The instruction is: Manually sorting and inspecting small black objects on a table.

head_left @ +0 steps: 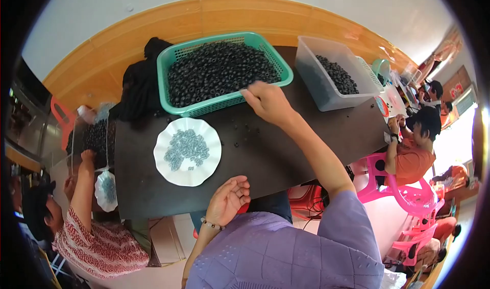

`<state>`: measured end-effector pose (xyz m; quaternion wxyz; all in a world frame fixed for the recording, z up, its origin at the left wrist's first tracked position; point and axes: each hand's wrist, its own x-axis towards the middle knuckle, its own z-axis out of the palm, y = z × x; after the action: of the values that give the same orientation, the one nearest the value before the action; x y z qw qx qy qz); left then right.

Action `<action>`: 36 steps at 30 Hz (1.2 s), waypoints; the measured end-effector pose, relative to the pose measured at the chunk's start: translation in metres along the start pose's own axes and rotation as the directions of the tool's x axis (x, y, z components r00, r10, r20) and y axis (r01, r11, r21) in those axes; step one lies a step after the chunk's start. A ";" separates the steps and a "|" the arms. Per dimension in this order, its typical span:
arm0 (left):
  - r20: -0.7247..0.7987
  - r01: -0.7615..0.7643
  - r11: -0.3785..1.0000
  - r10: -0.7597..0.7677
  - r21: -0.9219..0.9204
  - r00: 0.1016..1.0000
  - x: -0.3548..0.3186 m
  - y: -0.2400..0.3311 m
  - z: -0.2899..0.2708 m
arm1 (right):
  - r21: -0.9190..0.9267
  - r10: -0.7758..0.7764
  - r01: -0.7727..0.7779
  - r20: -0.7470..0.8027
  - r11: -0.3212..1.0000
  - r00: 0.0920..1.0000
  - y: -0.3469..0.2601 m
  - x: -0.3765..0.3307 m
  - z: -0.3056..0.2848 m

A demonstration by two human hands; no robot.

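Observation:
My right hand [269,103] is raised over the near right edge of a green plastic basket [204,107], thumb and fingers closed together. Whatever they may pinch is hidden. Small black ring-shaped pieces [219,69] fill the basket. Lower down, at the table's near edge, my left hand [229,199] is turned palm up with its fingers loosely curled, and nothing shows in it. A white scalloped plate [204,172] lies left of centre, below the basket, bearing many small grey-blue translucent pieces [186,147]. Several loose black pieces [247,129] are scattered between plate and right forearm.
A clear plastic box [332,101] of black pieces stands right of the basket on the dark table [275,156]. Black cloth [137,87] is heaped to the left. One person [102,238] works at left; others sit at right near a pink chair [372,192].

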<state>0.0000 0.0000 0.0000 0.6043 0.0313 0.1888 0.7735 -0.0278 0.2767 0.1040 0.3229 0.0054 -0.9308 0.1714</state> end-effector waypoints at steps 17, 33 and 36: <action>-0.030 0.004 1.000 -0.003 0.019 1.000 -0.002 0.006 0.006 | -0.114 0.011 0.003 0.120 0.994 0.993 0.007 -0.080 0.037; -0.040 0.004 1.000 -0.003 0.021 0.999 0.000 0.006 0.009 | -0.056 0.024 -0.008 0.292 0.998 0.956 0.013 -0.083 0.029; -0.028 0.008 1.000 -0.007 0.026 1.000 0.001 0.005 0.006 | 0.045 0.034 -0.047 0.258 0.998 0.966 0.019 -0.082 0.027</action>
<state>-0.0032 0.0015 0.0069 0.6039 0.0275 0.2073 0.7692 0.0180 0.2776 0.0288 0.1958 0.0167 -0.9600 0.1996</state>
